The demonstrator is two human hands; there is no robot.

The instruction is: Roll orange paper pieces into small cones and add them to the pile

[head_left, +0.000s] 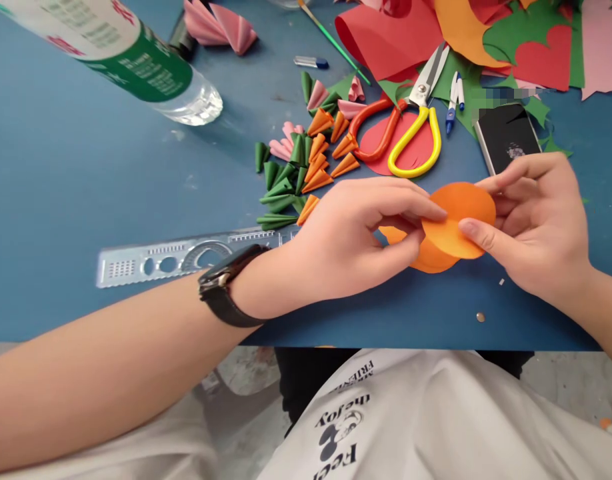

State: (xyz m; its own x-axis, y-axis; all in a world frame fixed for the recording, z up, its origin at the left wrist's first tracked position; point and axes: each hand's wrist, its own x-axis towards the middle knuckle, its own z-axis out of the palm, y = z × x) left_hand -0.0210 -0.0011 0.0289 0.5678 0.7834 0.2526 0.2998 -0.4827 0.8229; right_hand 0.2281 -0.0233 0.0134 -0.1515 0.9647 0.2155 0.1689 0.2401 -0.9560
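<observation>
Between my two hands is an orange paper circle (459,207), held above the table near its front edge. My left hand (356,233), a black watch on its wrist, pinches the circle's left side with thumb and fingers. From the right, my right hand (541,213) grips the circle with its thumb on the front face and its fingers behind. More orange paper discs (433,259) lie beneath it on the blue table, partly hidden by my left hand. Small rolled paper cones (316,153) in green, orange and pink sit just beyond my left hand.
Scissors (421,100) with red and yellow handles lie on a red paper circle. A clear ruler (161,260) reaches under my left hand. A water bottle (151,67) stands at back left. Pens (453,103), a black box (509,137) and coloured paper scraps (543,57) lie at right.
</observation>
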